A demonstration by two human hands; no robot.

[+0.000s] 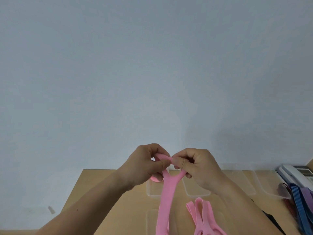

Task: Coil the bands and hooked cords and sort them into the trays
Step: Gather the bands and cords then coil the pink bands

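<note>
Above the table [108, 197], the left hand [144, 165] and right hand [198, 167] each pinch the pink band [166, 195] in a tight grip, apparently starting its coil.

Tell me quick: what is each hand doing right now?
Left hand: closed, pinching the top end of the pink band.
Right hand: closed, fingers curled on the same pink band.

A plain, pale blue-grey wall [152, 65] fills most of what I see, evenly lit, with soft shadows low on it. Below me a light wooden tabletop [105, 192] stands against it. A white and grey telephone [291, 173] sits at its far right edge.
</note>
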